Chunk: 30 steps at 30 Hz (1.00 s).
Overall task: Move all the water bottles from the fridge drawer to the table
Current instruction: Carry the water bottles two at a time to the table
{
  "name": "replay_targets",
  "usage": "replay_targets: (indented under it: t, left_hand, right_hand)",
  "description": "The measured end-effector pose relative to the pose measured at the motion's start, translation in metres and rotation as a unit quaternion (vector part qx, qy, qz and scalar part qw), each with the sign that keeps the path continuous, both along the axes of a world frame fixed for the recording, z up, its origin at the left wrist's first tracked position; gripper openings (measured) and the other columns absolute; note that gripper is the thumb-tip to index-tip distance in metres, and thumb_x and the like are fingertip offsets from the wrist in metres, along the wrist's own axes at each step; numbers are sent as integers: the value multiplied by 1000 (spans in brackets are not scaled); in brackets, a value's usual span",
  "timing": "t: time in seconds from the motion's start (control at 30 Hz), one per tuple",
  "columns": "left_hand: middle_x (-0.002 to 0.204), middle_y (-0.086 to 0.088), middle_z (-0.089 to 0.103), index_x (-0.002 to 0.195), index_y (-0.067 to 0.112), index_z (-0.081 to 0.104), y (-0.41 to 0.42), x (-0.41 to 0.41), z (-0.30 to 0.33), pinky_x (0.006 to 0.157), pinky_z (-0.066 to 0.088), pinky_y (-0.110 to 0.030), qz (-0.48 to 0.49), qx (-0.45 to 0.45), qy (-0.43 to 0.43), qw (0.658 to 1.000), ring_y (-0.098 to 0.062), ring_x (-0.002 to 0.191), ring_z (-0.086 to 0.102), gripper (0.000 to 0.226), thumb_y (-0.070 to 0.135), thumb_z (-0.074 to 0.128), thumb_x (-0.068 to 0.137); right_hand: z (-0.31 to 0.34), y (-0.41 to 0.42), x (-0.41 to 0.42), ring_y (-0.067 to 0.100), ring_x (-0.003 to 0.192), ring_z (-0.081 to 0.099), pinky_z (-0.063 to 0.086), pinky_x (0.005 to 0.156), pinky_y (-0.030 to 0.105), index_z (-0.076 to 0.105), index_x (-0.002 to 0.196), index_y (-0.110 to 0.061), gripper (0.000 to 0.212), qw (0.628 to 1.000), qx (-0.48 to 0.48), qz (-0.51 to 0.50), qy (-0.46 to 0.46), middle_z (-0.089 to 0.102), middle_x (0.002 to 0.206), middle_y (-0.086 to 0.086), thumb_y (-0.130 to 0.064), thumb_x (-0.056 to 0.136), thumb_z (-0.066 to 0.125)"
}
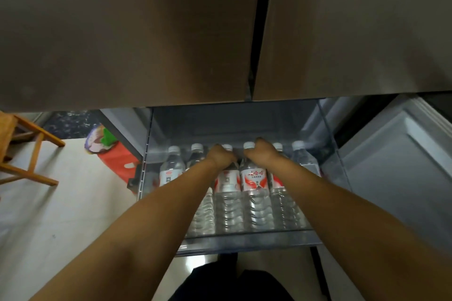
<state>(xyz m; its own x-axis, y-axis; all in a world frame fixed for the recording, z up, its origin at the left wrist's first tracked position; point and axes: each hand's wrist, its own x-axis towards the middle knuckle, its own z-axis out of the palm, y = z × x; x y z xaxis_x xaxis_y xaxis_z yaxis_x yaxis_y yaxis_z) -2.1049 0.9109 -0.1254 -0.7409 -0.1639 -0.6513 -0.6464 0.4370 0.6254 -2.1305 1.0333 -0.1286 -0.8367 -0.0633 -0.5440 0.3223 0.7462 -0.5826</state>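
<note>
Two bare forearms are seen reaching down from the bottom edge into an open fridge drawer (pixel 244 242) of clear plastic. About six water bottles (pixel 254 193) lie side by side in it, caps pointing away. The left hand (pixel 221 157) and right hand (pixel 263 153) are curled near the necks of the middle bottles; whether either is clamped cannot be told. The full bottles are judged heavy, thin-walled and slick, best gripped at the neck. Beyond, closed fridge doors (pixel 146 32) fill the view; a pale tiled floor (pixel 73 203) and a wooden chair (pixel 31 154) are seen left. No table is shown.
</note>
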Motion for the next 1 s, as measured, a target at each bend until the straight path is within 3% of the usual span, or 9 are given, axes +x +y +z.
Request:
replay_targets:
  t: [0.17, 0.23, 0.37, 0.47, 0.57, 0.63, 0.77, 0.9, 1.0]
  left_hand:
    - [91, -18, 71, 91, 3, 63, -14, 9, 5, 79, 57, -43, 135, 196, 31, 971, -30, 82, 69, 15, 6, 70, 78]
    - [78, -12, 71, 89, 4, 62, -21, 13, 9, 71, 57, -38, 152, 312, 18, 938, -23, 71, 69, 5, 3, 63, 84]
    - [101, -12, 67, 104, 13, 60, -30, 28, 11, 74, 59, -38, 77, 457, -5, 886, -24, 87, 69, 23, -2, 57, 86]
    - [109, -14, 68, 113, 24, 57, -31, 44, 9, 76, 60, -40, 18, 429, -14, 903, -27, 95, 69, 44, -10, 53, 85]
    - [125, -15, 63, 132, 14, 47, -36, 55, 0, 92, 54, -33, -50, 375, -24, 925, -26, 111, 63, 52, -9, 57, 86]
    - [127, -12, 63, 128, 7, 52, -38, 59, -4, 97, 50, -27, -73, 336, -34, 939, -20, 113, 63, 42, -2, 60, 87]
    - [125, -10, 64, 130, 8, 50, -37, 58, -4, 101, 47, -32, -104, 299, -38, 948, -21, 115, 62, 48, 12, 68, 86]
    - [126, -9, 63, 134, 12, 42, -39, 63, -9, 102, 48, -38, -85, 293, -29, 952, -23, 115, 63, 59, 18, 71, 83]
    - [124, -9, 64, 133, 12, 43, -39, 67, -9, 101, 49, -40, -71, 301, -5, 951, -24, 113, 63, 57, 19, 70, 84]
  right_hand:
    - [11, 22, 1, 25, 91, 67, 55, 85, 40, 64, 97, -13, 15, 978, -193, -64, -41, 69, 103, 14, -22, 85, 66]
    - [18, 30, 5, 26, 93, 67, 54, 84, 39, 57, 115, -8, 28, 948, -296, -73, -89, 66, 114, 19, -13, 88, 64]
    - [21, 45, 23, 31, 111, 63, 51, 95, 46, 43, 133, -16, 50, 906, -381, -49, -178, 61, 127, 13, -8, 88, 63]
    - [26, 59, 33, 27, 109, 64, 57, 86, 37, 33, 141, -29, 66, 914, -358, 15, -191, 59, 126, 5, -5, 87, 63]
    - [28, 66, 37, 17, 93, 69, 58, 74, 25, 16, 145, -39, 90, 926, -323, 61, -184, 53, 116, -4, 2, 83, 66]
    - [28, 65, 40, 15, 81, 70, 58, 70, 22, 34, 135, -26, 70, 938, -294, 71, -168, 62, 111, 4, 3, 81, 68]
    - [17, 70, 43, 30, 104, 66, 54, 87, 29, 63, 111, -14, 32, 959, -230, 110, -126, 69, 114, 12, -14, 81, 73]
    - [10, 73, 47, 19, 111, 63, 49, 101, 41, 43, 135, -20, 114, 981, -127, 120, -82, 64, 123, -3, -71, 41, 82]
    - [6, 72, 53, 24, 121, 55, 47, 102, 44, 23, 143, -36, 125, 989, -100, 94, -46, 48, 138, -4, -77, 38, 78]
